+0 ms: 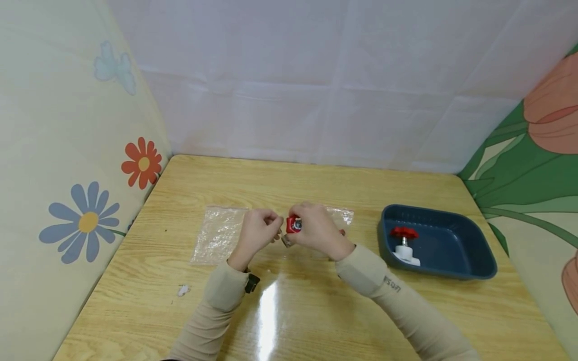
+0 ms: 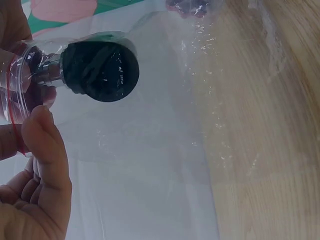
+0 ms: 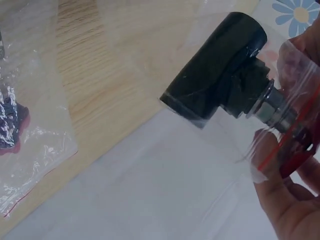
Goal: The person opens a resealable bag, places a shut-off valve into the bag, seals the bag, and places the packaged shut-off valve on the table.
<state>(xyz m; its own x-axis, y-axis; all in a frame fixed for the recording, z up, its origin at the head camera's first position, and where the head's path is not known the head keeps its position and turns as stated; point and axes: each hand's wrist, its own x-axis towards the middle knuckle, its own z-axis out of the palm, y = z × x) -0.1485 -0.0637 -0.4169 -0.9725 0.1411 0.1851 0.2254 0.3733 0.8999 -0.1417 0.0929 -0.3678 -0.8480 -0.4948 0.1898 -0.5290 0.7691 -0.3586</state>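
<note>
apparently to steady the bag mouth (image 3: 295,125), left fingers (image 1: 262,230) pinch its edge while right fingers (image 1: 310,220) grip the red-handled valve (image 3: 235,82), blue tray (image 1: 451,245) at 3 o'clock.

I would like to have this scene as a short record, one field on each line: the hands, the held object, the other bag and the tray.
Left hand: pinches the edge of a clear zip bag
Right hand: holds the dark valve by its red handle
Held object: valve body inside the clear zip bag
Other bag: lies on the wooden table, dark and red item inside
Blue tray: on the table's right side, contains a white valve with red handwheel
</note>
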